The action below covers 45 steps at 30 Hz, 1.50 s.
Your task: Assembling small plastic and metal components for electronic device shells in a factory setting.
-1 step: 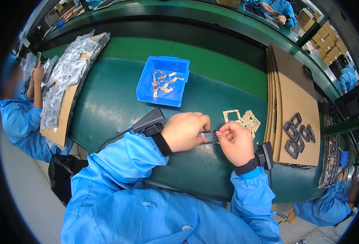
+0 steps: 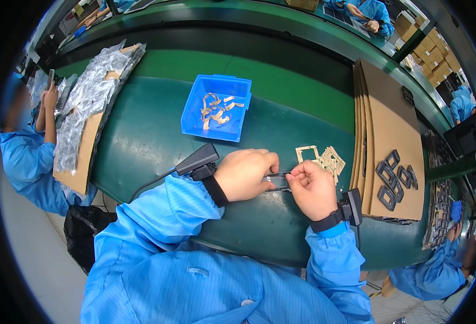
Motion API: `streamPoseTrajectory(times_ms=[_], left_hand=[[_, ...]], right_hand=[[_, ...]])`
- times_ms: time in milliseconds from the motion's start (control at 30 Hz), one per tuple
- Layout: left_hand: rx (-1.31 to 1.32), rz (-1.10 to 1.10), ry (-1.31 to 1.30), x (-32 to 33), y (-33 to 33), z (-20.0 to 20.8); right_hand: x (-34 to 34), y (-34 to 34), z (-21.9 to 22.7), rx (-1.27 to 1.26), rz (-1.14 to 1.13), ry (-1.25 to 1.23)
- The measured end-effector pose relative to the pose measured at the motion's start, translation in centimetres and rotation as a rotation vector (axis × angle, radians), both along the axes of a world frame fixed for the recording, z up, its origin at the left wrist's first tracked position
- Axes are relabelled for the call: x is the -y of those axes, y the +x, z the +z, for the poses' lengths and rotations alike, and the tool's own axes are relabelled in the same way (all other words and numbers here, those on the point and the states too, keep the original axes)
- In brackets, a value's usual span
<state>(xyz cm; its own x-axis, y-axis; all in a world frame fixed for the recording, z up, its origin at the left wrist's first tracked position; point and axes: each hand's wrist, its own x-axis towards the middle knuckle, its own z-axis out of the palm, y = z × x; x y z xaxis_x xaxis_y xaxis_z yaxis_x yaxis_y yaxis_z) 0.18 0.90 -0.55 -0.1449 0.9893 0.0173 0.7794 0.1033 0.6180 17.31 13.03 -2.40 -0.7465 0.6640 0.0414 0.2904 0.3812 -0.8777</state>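
Two bare hands met above the green table [image 2: 146, 119], and between them we saw a small dark piece [image 2: 278, 182] near the table's front edge. The left hand [image 2: 246, 174] gripped its left end between thumb and fingers, while the right hand [image 2: 312, 190] pinched its right end, so both grasps were closed on it; our view of its ends was covered by the fingers. We noted a black strap around each wrist, each carrying a black device. Just beyond the right hand lay some cream cut-outs [image 2: 332, 160], loosely heaped on the table. Farther off, ahead of the left hand, stood a blue bin [image 2: 224, 82] with pale strips [image 2: 219, 115] scattered inside. To the right we found a stack of cardboard sheets [image 2: 392, 113], with several black frames [image 2: 393, 184] grouped on its top near the closer end. At the left, clear plastic wrapping [image 2: 97, 81] lay over another cardboard sheet [image 2: 80, 154], and beyond that we saw a co-worker in blue [image 2: 27, 162] with hands raised.
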Motion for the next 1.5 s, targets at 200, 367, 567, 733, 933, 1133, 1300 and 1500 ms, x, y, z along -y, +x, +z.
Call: streamPoseTrajectory(times_ms=[200,367,567,733,933,1133,1300,1500], left_hand=[[0.030,-0.025,0.001,-0.1,-0.4,-0.2],[0.140,-0.046,-0.056,0.0,-1.0,0.1],[0.078,-0.038,-0.065,0.0,-0.4,0.5],[0.008,0.020,0.071,0.6,0.4,-0.3],[-0.019,0.034,-0.043,1.1,0.2,0.1],[-0.093,0.075,-0.002,1.0,0.8,-0.1],[0.021,0.085,0.167,-0.1,-0.1,-1.8],[0.044,0.057,0.153,-0.3,-0.1,-1.6]], right_hand=[[0.1,0.1,0.0,0.019,-0.016,0.019],[0.3,-0.1,0.0,-0.003,0.002,-0.002],[0.3,-0.2,-0.2,-0.045,0.001,0.030],[0.1,-0.3,0.3,-0.087,-0.009,0.181],[-0.6,0.9,0.2,0.058,-0.033,-0.185],[-0.8,0.6,-1.5,0.035,-0.020,-0.242],[-0.7,0.5,-0.9,0.054,0.014,-0.257],[-0.8,0.4,-1.3,0.042,0.009,-0.252]])
